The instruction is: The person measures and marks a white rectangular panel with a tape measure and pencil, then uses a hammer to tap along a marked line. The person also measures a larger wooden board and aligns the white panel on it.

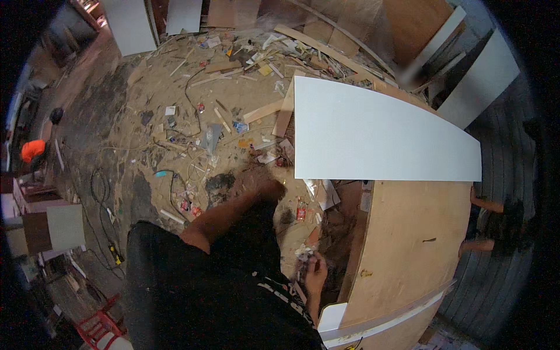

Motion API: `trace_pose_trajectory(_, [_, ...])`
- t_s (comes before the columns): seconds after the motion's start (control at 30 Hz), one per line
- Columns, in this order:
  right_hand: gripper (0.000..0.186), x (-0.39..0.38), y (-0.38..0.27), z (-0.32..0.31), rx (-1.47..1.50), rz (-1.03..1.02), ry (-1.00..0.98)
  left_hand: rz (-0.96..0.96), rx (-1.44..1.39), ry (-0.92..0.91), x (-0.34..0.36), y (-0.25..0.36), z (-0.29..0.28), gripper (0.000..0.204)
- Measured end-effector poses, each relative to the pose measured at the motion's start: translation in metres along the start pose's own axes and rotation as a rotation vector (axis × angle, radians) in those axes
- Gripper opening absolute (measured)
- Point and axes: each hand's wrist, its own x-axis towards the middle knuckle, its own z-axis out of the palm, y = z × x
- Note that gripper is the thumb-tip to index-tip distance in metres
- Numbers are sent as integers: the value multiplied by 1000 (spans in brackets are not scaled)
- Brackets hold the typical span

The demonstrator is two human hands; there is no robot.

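My left arm reaches forward past my dark trousers, and my left hand [271, 190] is a dark shape above the littered floor, near the lower left corner of a white panel [385, 131]. Its fingers are too dark to make out. My right hand [317, 273] is close to my body, beside the left edge of a plywood sheet [417, 245]. Its fingers are drawn together by a small whitish thing, too blurred to name. The white panel lies across the far part of the plywood.
At the right, another person's forearms [479, 245] reach to the plywood's edge. Wood offcuts [262, 111], a cable [189, 93] and scraps cover the floor. Boards [131, 26] lean at the back. A red chair [99, 321] stands lower left; an orange-clad person [33, 150] is far left.
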Motion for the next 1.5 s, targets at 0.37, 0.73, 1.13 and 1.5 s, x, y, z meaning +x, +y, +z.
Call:
trace_pose_trajectory(0.37, [80,172,-122,176,1082,551,171,142,578,111,227,248,-325,103])
trace_pose_trajectory(0.73, [56,136,-139,268,1216,401,857,257,330,-176,171,159,-289,73])
trace_pose_trajectory(1.13, [57,-90,-57,314,1112,614,1245,115,246,57,-107,48,-184,68])
trace_pose_trajectory(1.5, [57,20,-93,264,896,261,327,121,466,88,-101,11,-370,53])
